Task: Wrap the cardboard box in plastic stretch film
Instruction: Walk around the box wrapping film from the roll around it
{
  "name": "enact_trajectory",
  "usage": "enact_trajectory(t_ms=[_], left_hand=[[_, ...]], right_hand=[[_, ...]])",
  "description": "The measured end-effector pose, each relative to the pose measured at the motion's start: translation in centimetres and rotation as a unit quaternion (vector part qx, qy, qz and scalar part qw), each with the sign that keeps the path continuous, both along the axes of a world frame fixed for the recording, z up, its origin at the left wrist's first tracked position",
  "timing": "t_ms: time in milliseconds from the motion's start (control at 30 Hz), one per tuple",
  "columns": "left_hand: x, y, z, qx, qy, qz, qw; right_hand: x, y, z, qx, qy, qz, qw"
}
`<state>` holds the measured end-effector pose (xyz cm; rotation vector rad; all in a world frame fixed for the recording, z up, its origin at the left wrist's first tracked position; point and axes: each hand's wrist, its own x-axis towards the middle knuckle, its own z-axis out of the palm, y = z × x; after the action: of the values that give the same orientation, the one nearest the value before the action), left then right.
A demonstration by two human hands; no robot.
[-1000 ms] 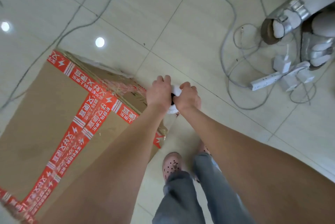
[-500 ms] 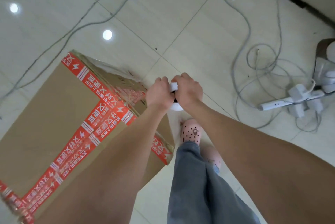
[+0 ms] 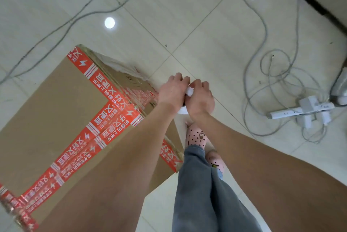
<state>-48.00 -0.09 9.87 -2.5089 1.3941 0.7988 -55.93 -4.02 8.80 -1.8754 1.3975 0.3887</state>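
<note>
Left hand and right hand together clench a white stretch-film roll, with the red-taped cardboard box just left of them.

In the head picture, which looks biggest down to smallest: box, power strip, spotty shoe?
Largest: box, by far.
Then power strip and spotty shoe, which look about alike: the strip is longer, the shoe wider, nearer and partly hidden.
</note>
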Motion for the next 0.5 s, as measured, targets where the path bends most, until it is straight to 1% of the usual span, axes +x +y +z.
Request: enact_trajectory(t_ms=[67, 133, 267, 333, 400, 433, 500], left_hand=[[0.9, -0.3, -0.1, 0.001, -0.011, -0.004, 1.000], [2.0, -0.2, -0.4, -0.002, -0.011, 0.027, 1.000], [4.1, 0.6, -0.3, -0.017, 0.000, 0.163, 0.987], [4.8, 0.9, -0.2, -0.013, 0.004, 0.218, 0.976], [5.3, 1.1, -0.5, -0.015, 0.007, 0.276, 0.961], [5.5, 1.2, -0.7, -0.017, 0.006, 0.300, 0.954], [5.6, 1.4, -1.0, -0.025, 0.007, 0.319, 0.947]], right_hand=[[0.8, -0.7, 0.2, -0.013, 0.001, 0.046, 0.999], [1.9, -1.4, 0.4, -0.024, -0.006, 0.098, 0.995], [5.0, -2.2, 0.8, -0.037, -0.026, 0.201, 0.978], [6.4, -2.2, 0.9, -0.043, -0.044, 0.234, 0.970], [7.3, -2.1, 0.7, -0.045, -0.048, 0.238, 0.969], [7.6, -2.1, 0.5, -0.043, -0.037, 0.219, 0.974], [7.6, -2.2, 0.0, -0.016, -0.019, 0.119, 0.993]])
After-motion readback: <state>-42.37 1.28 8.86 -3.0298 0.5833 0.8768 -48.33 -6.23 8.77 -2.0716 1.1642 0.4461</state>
